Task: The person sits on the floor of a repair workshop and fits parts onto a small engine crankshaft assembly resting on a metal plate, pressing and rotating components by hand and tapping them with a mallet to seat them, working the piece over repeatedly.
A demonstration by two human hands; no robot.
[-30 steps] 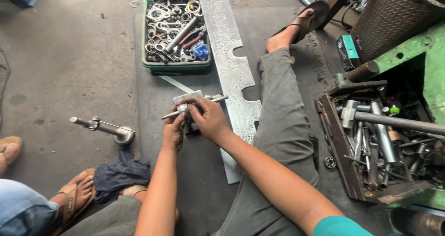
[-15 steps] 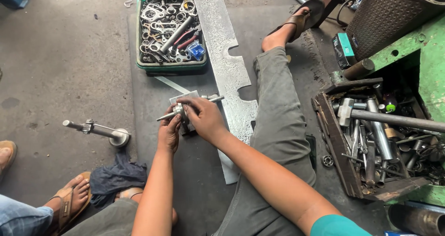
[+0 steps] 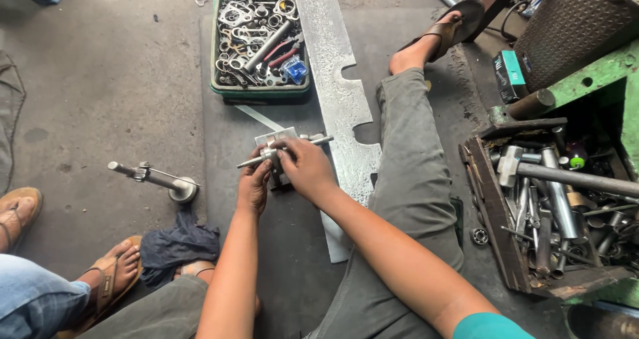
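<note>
Your left hand (image 3: 253, 187) and right hand (image 3: 305, 168) are both clamped on a small metal clamp block (image 3: 276, 154) over the dark floor mat (image 3: 293, 246); its thin rod (image 3: 283, 150) lies left-right, right end slightly farther. Beyond: green tool tray (image 3: 261, 91).

A green crate (image 3: 261, 89) is showing silvery spanners (image 3: 243, 32); a dark blue rag (image 3: 176, 246) is lying on grey floor (image 3: 80, 99).

concrete floor (image 3: 100, 79) | green tool tray (image 3: 261, 91) | steel plate (image 3: 339, 92) | dark rag (image 3: 176, 246) | wooden toolbox (image 3: 489, 212)
</note>
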